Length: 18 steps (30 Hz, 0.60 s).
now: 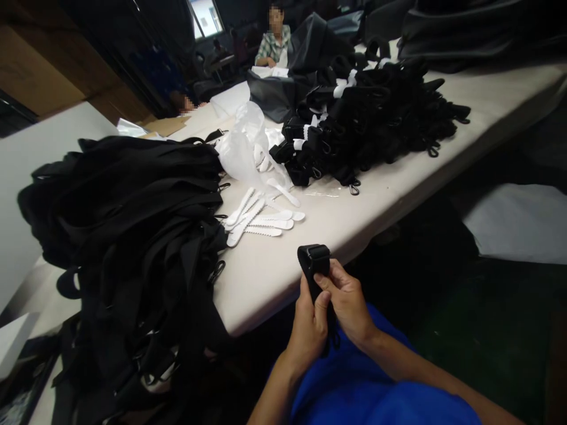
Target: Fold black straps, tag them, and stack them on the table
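Observation:
Close to the table's front edge, a folded black webbing strap (313,257) is held between both hands. My left hand (310,321) is closed around its lower part, thumb pressed against the webbing. My right hand (348,298) grips it from the right side, with the thumb lying across the front. A loop with a slider stands up above the fingers, and the lower end of the strap hangs below the hands, partly hidden. On the table beyond lie several white serrated plastic ties (261,219), next to a clear plastic bag (243,144).
A big heap of loose black straps (146,195) covers the table's left side and hangs over its edge. Bundled straps with white bands (367,118) are piled at the back right. Across the cream table (354,221) sits another person (274,44). Cardboard boxes (39,65) stand at upper left.

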Tool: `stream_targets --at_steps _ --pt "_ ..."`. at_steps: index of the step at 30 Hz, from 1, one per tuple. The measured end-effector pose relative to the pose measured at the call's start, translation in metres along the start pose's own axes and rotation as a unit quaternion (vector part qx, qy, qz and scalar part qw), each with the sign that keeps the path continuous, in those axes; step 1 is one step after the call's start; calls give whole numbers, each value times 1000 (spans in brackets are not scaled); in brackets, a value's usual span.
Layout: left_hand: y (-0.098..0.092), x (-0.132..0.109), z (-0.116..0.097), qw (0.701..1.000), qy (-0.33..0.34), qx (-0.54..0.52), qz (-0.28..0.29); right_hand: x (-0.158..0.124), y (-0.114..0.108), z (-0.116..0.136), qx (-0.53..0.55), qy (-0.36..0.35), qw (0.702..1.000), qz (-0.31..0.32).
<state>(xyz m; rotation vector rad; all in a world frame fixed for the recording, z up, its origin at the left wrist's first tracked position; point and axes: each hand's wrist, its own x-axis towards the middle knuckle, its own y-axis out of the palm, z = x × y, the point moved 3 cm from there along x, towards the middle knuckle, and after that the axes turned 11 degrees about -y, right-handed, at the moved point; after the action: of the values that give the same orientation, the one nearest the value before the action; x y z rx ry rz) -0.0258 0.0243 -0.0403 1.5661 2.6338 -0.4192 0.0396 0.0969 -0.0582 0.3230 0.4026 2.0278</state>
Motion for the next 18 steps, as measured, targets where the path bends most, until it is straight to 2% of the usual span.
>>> stream_targets --at_steps 3,6,9,11,13,15,16,18 --pt "-15 -4 1 997 -69 -40 7 12 -5 3 -149 -61 986 44" --pt "-26 -8 -1 980 -136 -111 89 23 -13 10 -191 -78 977 59" --pt "-27 -11 -9 966 -135 -137 172 25 -14 19 -99 10 989 107" --pt "-22 -12 -14 962 -118 -128 211 20 -10 26 -20 96 980 172" --pt "-14 -14 -16 954 -115 -126 247 14 -8 34 46 142 969 196" --pt "-6 -15 -15 952 -115 -141 248 11 -7 39 90 122 975 162" --pt "-4 -15 -14 958 -104 -145 224 11 -7 40 107 102 980 134" --pt "-4 -11 -11 981 -66 -116 142 12 -7 39 130 65 986 83"
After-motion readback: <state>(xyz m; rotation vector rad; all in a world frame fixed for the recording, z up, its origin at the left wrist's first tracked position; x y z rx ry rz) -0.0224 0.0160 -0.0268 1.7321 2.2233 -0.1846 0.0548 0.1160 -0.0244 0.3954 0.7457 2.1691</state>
